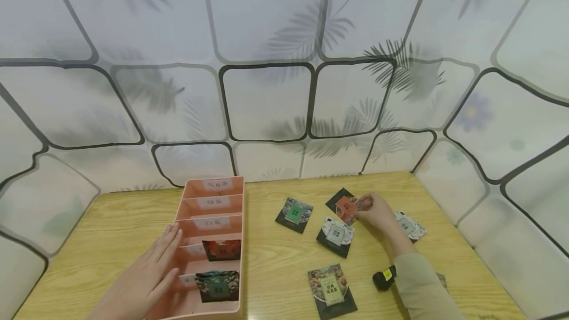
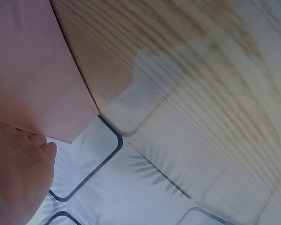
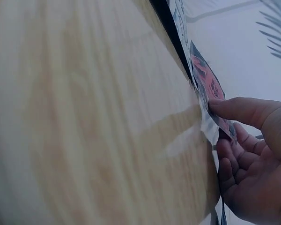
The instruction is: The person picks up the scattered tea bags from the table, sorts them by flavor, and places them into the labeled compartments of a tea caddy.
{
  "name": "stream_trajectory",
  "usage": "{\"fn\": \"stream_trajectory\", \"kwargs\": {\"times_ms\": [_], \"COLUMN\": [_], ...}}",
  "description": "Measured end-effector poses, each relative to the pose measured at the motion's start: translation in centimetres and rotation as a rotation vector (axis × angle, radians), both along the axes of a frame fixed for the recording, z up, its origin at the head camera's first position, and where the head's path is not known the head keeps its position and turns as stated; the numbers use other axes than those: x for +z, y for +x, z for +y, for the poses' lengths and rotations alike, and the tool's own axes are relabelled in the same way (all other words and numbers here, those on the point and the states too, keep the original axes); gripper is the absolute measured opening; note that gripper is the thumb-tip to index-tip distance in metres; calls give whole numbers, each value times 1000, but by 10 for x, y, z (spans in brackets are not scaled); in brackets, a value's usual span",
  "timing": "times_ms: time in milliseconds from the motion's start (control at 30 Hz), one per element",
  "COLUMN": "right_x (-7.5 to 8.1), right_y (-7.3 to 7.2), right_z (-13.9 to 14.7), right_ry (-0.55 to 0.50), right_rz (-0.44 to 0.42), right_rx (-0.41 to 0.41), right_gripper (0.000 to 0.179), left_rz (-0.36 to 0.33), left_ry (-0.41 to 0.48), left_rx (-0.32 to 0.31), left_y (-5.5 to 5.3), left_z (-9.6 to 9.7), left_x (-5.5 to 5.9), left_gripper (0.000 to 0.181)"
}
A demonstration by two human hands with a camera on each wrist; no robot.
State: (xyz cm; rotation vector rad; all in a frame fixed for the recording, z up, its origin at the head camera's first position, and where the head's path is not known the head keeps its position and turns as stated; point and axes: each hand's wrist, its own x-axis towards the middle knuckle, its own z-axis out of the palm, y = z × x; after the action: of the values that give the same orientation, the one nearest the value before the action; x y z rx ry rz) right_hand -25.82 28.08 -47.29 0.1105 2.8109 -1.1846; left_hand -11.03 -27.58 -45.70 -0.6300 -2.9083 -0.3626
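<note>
Right hand [image 1: 377, 214] with fingers pinching red packet [image 1: 344, 205] at right edge, left hand [image 1: 144, 273] straight-fingered against pink box [image 1: 193, 190]; low drag could skew white packet [image 1: 335, 235] just nearer.

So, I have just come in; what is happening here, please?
A person pinches a red packet with the right hand at the table. The left hand rests on the left rim of a pink box. A green packet and another red one sit in its two nearest slots; more packets lie on the table.
</note>
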Motion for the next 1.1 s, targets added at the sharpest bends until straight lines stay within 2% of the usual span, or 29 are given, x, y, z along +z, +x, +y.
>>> {"fn": "stream_trajectory", "kwargs": {"times_ms": [333, 633, 900, 1100], "right_x": [1, 6, 8, 19], "right_y": [-1, 0, -5, -5], "right_z": [7, 11, 10, 1], "right_ry": [3, -138, -197, -227], "right_rz": [16, -8, -10, -15], "right_rx": [-24, -88, -113, -126], "right_gripper": [45, 47, 46, 51], "left_rz": [17, 4, -13, -4], "left_ry": [-4, -5, 5, -1], "left_rx": [-1, 8, 15, 14], "left_y": [1, 2, 2, 2], "left_z": [0, 1, 2, 2], "left_x": [-2, -1, 2, 2], "left_gripper": [69, 69, 69, 68]}}
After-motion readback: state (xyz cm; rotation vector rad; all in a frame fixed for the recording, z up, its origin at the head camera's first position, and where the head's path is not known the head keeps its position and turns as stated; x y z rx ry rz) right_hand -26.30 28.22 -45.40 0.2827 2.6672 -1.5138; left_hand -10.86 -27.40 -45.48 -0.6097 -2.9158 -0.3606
